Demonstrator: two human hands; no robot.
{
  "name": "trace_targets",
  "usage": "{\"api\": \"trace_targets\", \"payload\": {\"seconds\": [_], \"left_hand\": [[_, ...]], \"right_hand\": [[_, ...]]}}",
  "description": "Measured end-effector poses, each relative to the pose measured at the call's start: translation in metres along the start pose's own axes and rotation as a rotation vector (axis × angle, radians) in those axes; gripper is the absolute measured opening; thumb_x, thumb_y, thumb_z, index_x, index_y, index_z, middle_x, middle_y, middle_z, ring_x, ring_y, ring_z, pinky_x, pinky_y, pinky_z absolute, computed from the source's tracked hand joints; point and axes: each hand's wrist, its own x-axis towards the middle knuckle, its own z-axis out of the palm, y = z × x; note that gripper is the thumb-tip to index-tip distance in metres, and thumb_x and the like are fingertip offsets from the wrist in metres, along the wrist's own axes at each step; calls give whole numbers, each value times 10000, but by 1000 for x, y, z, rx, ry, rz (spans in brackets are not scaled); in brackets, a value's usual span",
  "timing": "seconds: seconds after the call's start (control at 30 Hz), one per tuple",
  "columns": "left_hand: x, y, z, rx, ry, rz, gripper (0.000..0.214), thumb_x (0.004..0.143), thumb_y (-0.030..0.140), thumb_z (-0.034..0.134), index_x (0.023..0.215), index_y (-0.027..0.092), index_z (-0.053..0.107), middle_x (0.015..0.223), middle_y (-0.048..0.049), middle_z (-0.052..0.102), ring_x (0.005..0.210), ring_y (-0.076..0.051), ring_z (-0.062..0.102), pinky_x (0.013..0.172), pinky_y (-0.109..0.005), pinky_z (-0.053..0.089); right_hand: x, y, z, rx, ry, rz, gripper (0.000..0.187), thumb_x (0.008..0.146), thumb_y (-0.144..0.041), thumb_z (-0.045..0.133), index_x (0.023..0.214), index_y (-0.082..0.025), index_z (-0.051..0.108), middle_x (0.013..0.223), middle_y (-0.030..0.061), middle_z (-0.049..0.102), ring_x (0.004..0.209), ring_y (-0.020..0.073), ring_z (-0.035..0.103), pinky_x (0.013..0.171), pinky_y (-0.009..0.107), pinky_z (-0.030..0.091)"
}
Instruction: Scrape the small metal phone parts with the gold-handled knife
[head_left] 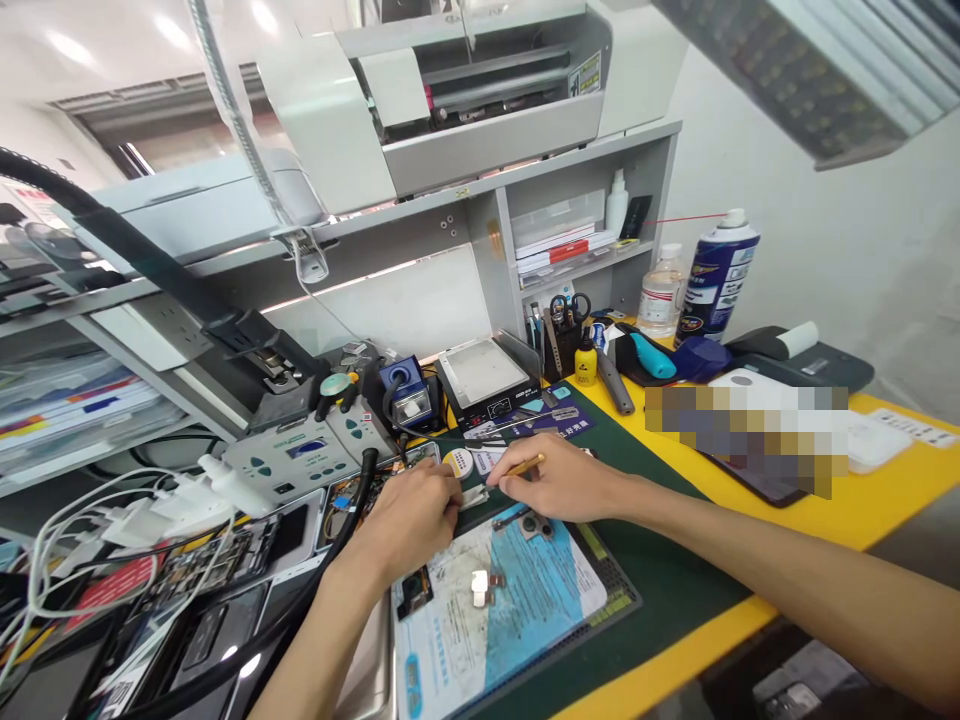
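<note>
My right hand is closed in a pinch round a thin gold-coloured tool, its tip pointing left toward a small part. My left hand is curled, its fingertips pressed on a small pale part at the top edge of a light blue work mat. A small round white tin sits just behind the hands. On the blue mat lie a small metal bracket and a dark camera-like module. What the left fingers grip is mostly hidden.
A grey control station, a blue-faced unit and a hot plate stand behind. A blue spray can and clear bottle stand at right on the yellow bench. Opened phones and white cables crowd the left.
</note>
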Motion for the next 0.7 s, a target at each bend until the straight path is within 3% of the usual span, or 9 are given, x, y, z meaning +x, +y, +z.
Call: {"api": "trace_targets", "payload": {"seconds": [0.23, 0.47, 0.7], "left_hand": [[-2, -1, -1, -20, -4, 6, 251, 979, 371, 599, 1133, 179, 650, 1181, -77, 663, 1042, -201, 650, 919, -421, 561], [-2, -3, -1, -29, -5, 25, 247, 980, 370, 596, 1132, 183, 652, 1193, -78, 662, 1058, -204, 647, 937, -429, 555], [-3, -4, -1, -17, -15, 29, 250, 981, 371, 595, 1137, 184, 652, 1204, -80, 659, 1067, -206, 644, 947, -434, 551]], "right_hand": [[1, 0, 0, -19, 10, -21, 278, 790, -136, 582, 915, -176, 827, 955, 59, 799, 794, 194, 689, 648, 252, 472], [2, 7, 3, -52, -51, -19, 284, 757, -130, 593, 877, -192, 843, 824, 54, 790, 672, 177, 650, 576, 252, 444], [3, 6, 2, -64, -45, -27, 304, 762, -131, 583, 904, -197, 843, 908, 61, 798, 758, 196, 668, 619, 254, 460]]}}
